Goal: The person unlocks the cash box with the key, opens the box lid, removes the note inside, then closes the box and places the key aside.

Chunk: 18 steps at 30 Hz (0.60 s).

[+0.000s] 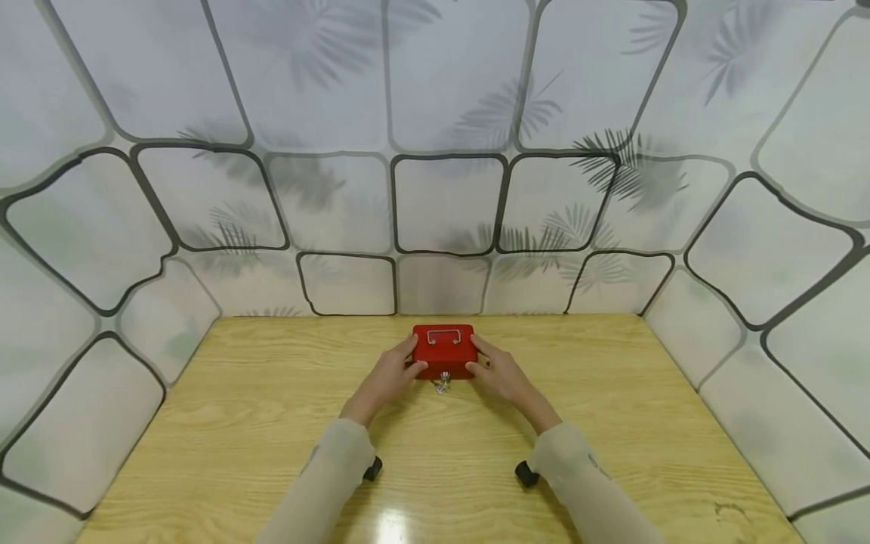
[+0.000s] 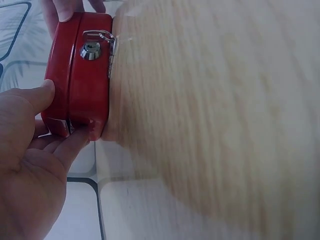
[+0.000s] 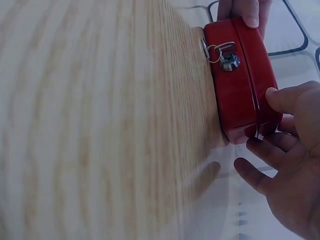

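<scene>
A small red metal cash box (image 1: 443, 349) lies flat on the wooden table (image 1: 272, 423), with a wire handle (image 1: 443, 333) on its lid. A key on a ring (image 1: 442, 383) sits in the front lock (image 2: 90, 50). My left hand (image 1: 410, 361) holds the box's left end, thumb on the lid edge and fingers against the side near the seam (image 2: 60, 117). At the box's right end my right hand (image 1: 479, 357) does the same, thumb on the lid and fingertips at the corner (image 3: 265, 120). The lid is closed.
Light panels with dark curved lines and leaf prints (image 1: 448, 204) wall the table in at the back and on both sides. Bare wood lies in front of the box and to either side. A black wrist mount (image 1: 371, 469) shows under each sleeve.
</scene>
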Each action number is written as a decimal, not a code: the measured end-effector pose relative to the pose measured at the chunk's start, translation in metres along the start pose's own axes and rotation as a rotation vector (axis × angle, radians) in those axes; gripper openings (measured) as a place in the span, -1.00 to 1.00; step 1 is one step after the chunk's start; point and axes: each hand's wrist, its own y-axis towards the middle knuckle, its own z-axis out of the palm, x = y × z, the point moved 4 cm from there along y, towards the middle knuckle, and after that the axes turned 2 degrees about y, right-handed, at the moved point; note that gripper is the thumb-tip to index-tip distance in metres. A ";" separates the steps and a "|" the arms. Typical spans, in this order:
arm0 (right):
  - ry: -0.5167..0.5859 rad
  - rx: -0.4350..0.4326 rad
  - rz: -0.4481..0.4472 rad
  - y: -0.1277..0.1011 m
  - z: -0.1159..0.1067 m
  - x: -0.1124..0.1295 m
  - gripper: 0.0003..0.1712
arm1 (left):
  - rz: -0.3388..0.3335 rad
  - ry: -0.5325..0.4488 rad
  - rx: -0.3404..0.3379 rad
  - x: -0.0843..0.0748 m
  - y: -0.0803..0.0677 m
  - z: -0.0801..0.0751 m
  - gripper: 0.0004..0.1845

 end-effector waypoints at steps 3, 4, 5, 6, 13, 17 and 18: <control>0.006 -0.012 -0.003 -0.003 0.000 0.000 -0.27 | 0.006 0.001 -0.004 0.000 -0.002 0.000 -0.28; 0.010 -0.016 -0.006 -0.004 0.000 0.001 -0.27 | 0.007 -0.001 -0.004 0.000 -0.003 0.000 -0.28; 0.013 -0.019 -0.011 -0.005 0.001 0.001 -0.27 | 0.002 -0.002 -0.002 0.000 -0.004 0.000 -0.28; 0.015 -0.020 -0.015 -0.005 0.001 0.001 -0.27 | -0.005 -0.008 0.003 0.000 -0.004 0.000 -0.28; 0.017 -0.018 0.017 -0.012 0.003 0.003 -0.25 | -0.026 -0.019 0.034 -0.001 -0.010 0.001 -0.26; -0.006 -0.013 0.021 -0.015 0.003 0.005 -0.25 | -0.020 -0.013 0.035 -0.003 -0.015 0.001 -0.26; -0.004 -0.009 0.024 -0.016 0.003 0.005 -0.24 | -0.015 -0.011 0.033 -0.004 -0.016 0.001 -0.26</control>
